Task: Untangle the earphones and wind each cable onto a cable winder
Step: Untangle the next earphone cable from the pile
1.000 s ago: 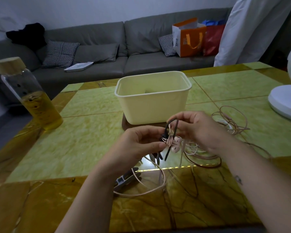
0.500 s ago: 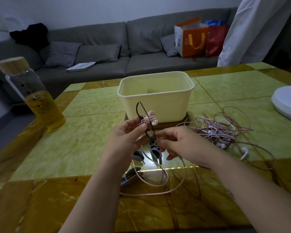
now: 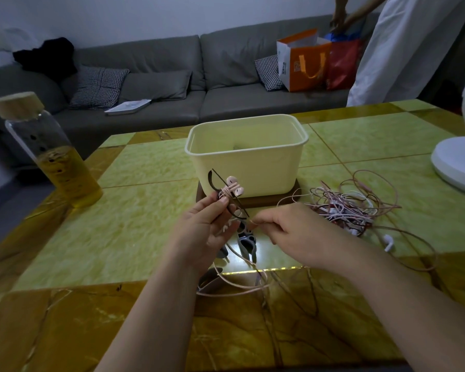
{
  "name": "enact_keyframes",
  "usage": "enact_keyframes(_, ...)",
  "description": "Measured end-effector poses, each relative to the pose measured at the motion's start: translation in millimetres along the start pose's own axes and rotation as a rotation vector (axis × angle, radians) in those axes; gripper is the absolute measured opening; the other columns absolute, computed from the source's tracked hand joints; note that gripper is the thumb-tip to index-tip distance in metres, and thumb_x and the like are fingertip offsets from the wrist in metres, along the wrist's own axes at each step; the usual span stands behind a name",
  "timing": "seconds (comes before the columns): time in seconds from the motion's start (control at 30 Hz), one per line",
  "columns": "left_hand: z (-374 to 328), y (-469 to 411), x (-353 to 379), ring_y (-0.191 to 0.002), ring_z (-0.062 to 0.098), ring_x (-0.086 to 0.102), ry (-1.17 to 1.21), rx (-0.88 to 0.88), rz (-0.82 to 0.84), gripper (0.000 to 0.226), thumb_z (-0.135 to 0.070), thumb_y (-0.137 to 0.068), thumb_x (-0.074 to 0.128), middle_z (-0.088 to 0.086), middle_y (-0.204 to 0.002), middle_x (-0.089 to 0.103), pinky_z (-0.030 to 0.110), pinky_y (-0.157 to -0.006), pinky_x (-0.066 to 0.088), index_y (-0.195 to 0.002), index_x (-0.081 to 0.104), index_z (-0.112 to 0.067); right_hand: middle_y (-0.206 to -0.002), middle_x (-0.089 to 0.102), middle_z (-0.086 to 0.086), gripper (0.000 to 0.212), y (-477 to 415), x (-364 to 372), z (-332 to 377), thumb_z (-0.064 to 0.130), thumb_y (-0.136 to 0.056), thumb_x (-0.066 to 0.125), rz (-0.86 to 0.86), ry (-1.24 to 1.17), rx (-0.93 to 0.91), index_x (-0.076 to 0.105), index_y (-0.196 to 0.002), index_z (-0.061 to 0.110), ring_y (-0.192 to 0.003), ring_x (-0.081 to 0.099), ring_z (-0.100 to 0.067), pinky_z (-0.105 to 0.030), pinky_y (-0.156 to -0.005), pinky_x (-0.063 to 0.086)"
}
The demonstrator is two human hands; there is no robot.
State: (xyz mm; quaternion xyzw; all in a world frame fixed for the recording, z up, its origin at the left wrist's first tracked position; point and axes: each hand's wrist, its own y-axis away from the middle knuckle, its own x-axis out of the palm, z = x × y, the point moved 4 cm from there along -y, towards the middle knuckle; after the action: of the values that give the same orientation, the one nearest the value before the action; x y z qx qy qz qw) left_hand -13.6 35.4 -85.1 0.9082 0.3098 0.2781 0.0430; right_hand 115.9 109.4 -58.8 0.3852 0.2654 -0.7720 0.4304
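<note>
My left hand (image 3: 204, 226) pinches a dark, bow-shaped cable winder (image 3: 217, 187) just in front of the tub, with a few pink turns and two pink earbuds (image 3: 234, 187) wound at its middle. My right hand (image 3: 290, 232) pinches the pink cable (image 3: 236, 285) close beside the winder; the cable's slack loops down onto the table below both hands. A tangled heap of pink and white earphones (image 3: 344, 208) lies to the right of my right hand, with one white earbud (image 3: 388, 241) loose at its near edge.
A cream plastic tub (image 3: 247, 157) stands on a dark wooden board behind my hands. Grey spare winders (image 3: 246, 241) lie on the green and yellow table (image 3: 118, 232). A bottle of yellow liquid (image 3: 49, 154) stands far left, a white fan base (image 3: 457, 165) far right. Behind, a person bends over bags on the sofa.
My left hand has lifted the winder with the earbuds up towards the tub. My right hand has come off the winder, moved down and right, and now holds the cable.
</note>
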Motion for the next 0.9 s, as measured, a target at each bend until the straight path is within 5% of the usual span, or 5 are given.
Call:
enact_keyframes(0.17,2.0,-0.5,2.3,-0.089,0.02,0.066,-0.154,0.09,-0.045,0.017,0.0,-0.09,0.059,0.008,-0.099,0.07,0.039,-0.091,0.051,-0.103,0.064,-0.009,-0.077,0.061,0.011,0.026,4.8,-2.4,4.2,0.023,-0.1,0.043,-0.033,0.09,-0.088,0.067,-0.106,0.029,-0.072,0.059,-0.012,-0.036,-0.069,0.05)
enact_keyframes(0.33,0.0,3.0,9.2,-0.077,0.006,0.069,-0.741,0.339,-0.038,0.02,-0.012,-0.085,0.072,-0.015,-0.077,0.072,0.023,-0.063,0.051,-0.094,0.066,-0.029,-0.086,0.062,0.013,0.02,4.8,-19.7,5.1,0.022,-0.096,0.053,-0.169,0.097,-0.123,0.071,-0.104,0.024,-0.073,0.053,0.001,-0.019,-0.068,0.044)
enact_keyframes(0.47,4.0,6.9,14.6,-0.075,-0.003,0.067,-0.894,0.328,0.083,0.022,-0.013,-0.085,0.072,-0.016,-0.08,0.071,0.012,-0.061,0.049,-0.097,0.066,-0.031,-0.075,0.061,0.024,0.008,8.1,-41.9,-6.7,0.022,-0.087,0.067,-0.305,-0.053,-0.06,0.074,-0.089,0.026,-0.074,0.059,0.009,-0.006,-0.063,0.042)
enact_keyframes(0.6,3.1,15.2,24.4,-0.064,-0.01,0.061,-0.943,0.31,0.229,0.027,-0.012,-0.087,0.07,-0.018,-0.071,0.069,0.005,-0.053,0.041,-0.093,0.063,-0.037,-0.065,0.062,0.018,0.003,11.8,-52.1,-19.1,0.022,-0.081,0.073,-0.352,-0.219,0.028,0.071,-0.08,0.024,-0.062,0.056,0.013,-0.002,-0.055,0.039)
enact_keyframes(0.9,-4.2,25.0,25.8,-0.067,-0.005,0.064,-0.88,0.275,0.333,0.032,-0.007,-0.087,0.068,-0.012,-0.075,0.073,0.007,-0.057,0.043,-0.094,0.066,-0.038,-0.07,0.068,0.008,0.009,3.5,-44.3,-36.7,0.019,-0.077,0.07,-0.273,-0.707,0.136,0.067,-0.084,0.015,-0.062,0.063,-0.002,-0.016,-0.061,0.053)
